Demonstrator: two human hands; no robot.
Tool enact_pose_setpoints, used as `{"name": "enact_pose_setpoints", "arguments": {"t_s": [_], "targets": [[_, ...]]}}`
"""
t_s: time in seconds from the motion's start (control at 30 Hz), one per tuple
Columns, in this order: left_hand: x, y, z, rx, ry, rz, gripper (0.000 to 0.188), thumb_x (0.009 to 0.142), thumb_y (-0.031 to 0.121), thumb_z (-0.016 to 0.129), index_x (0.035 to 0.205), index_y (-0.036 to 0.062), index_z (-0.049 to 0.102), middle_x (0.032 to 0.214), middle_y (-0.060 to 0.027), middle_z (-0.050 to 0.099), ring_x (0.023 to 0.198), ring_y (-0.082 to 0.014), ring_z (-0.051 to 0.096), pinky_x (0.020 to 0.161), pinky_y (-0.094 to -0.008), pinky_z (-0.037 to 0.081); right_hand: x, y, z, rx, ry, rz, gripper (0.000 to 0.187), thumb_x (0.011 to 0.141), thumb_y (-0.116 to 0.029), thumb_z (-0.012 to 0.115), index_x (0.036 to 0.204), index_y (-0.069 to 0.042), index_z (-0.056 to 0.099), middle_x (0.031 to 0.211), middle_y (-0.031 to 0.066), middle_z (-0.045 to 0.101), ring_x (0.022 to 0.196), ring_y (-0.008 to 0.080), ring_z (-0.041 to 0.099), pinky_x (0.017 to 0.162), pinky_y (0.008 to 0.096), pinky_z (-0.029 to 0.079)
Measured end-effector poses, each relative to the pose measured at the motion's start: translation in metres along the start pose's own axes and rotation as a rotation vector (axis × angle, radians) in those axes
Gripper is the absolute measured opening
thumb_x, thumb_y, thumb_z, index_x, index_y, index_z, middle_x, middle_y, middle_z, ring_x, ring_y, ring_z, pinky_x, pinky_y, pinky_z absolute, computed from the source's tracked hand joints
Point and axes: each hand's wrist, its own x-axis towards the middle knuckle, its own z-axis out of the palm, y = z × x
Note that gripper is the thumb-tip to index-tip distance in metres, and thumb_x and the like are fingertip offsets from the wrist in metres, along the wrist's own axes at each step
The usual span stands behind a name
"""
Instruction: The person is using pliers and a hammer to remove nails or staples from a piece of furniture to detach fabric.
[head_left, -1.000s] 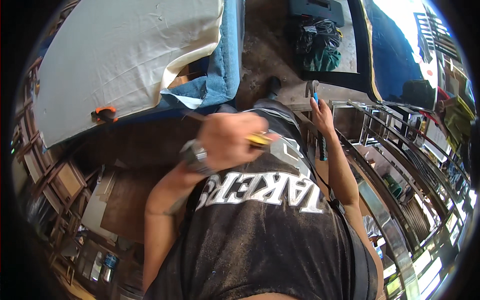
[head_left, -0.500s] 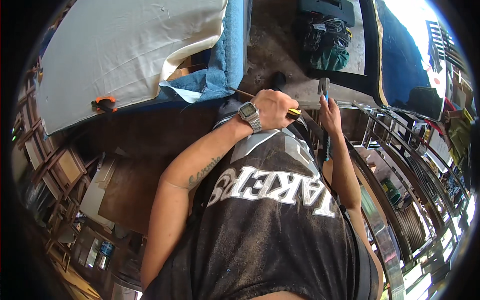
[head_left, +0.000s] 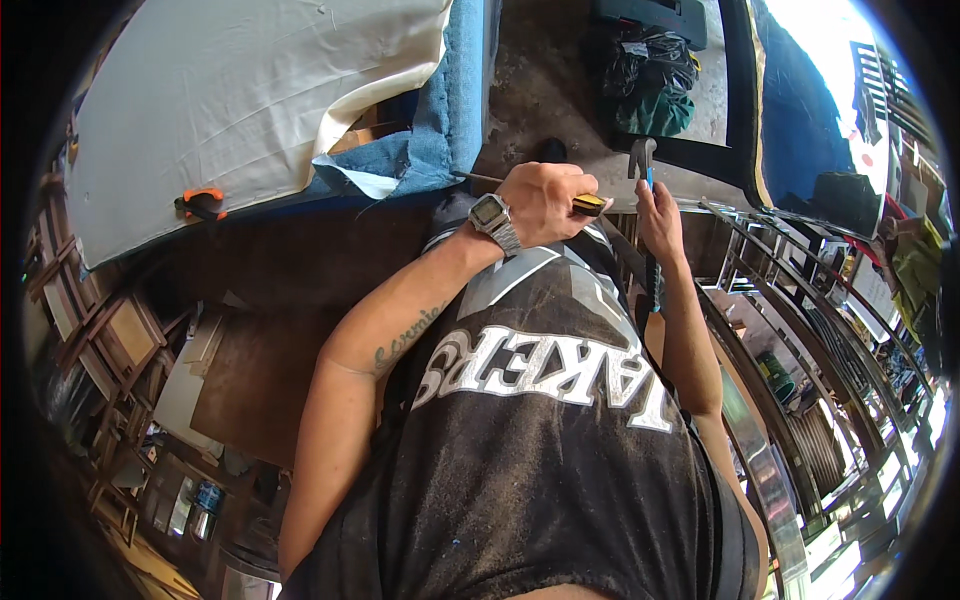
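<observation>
Since a second ago, the left hand point(head_left: 545, 203) has come away from the person's chest to the corner of the upholstered piece. Its fingers are wrapped around a screwdriver point(head_left: 589, 205) with a yellow-and-black handle — its thin shaft points left, the tip at the lower corner of the blue fabric point(head_left: 425, 160), though whether it presses in cannot be told. Right-hand fingers grip a hammer point(head_left: 648, 178) high on its handle, close below the head, which stands upward; this right hand point(head_left: 662, 225) is just beside the other. A silver watch point(head_left: 492, 215) circles the left wrist. Left of the shaft, the blue fabric hangs loose beside pale cloth point(head_left: 230, 95), with wood point(head_left: 362, 137) showing through a gap — and an orange-and-black clamp point(head_left: 204, 204) sits at the lower edge. Farther out lies a black plastic bag point(head_left: 645, 70).
</observation>
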Motion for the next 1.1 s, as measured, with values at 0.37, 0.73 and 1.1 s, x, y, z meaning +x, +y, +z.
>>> {"name": "enact_pose_setpoints", "arguments": {"t_s": [0.37, 0.73, 1.1], "targets": [[-0.004, 0.000, -0.020, -0.157, -0.060, 0.077, 0.026, 0.081, 0.023, 0.067, 0.065, 0.0071, 0.054, 0.062, -0.0087, 0.054, 0.056, -0.0288, 0.057, 0.049, -0.0367, 0.045, -0.016, -0.060, -0.011, -0.005, 0.051, -0.122, 0.036, 0.094, -0.034, 0.050, 0.088, 0.002, 0.049, 0.064, 0.0174, 0.051, 0.057, 0.0270, 0.053, 0.054, 0.0374, 0.039], [-0.016, -0.026, 0.030, 0.236, -0.233, 0.035, 0.016, 0.070, 0.022, 0.068, 0.072, 0.0078, 0.061, 0.069, -0.0096, 0.061, 0.061, -0.0304, 0.062, 0.056, -0.0381, 0.052, -0.067, -0.065, 0.015, -0.110, -0.102, -0.220, 0.017, 0.089, -0.014, 0.053, 0.095, 0.000, 0.044, 0.073, 0.0309, 0.054, 0.073, 0.0515, 0.052, 0.057, 0.0510, 0.041], [-0.011, -0.051, 0.075, 0.507, -0.741, -0.385, 0.018, 0.078, 0.017, 0.058, 0.088, 0.0096, 0.071, 0.087, -0.0144, 0.069, 0.082, -0.0290, 0.068, 0.070, -0.0389, 0.054, -0.061, -0.013, -0.017, -0.051, 0.202, -0.046, 0.024, 0.095, -0.026, 0.048, 0.088, -0.002, 0.049, 0.064, 0.0179, 0.055, 0.056, 0.0334, 0.056, 0.051, 0.0387, 0.041]]}}
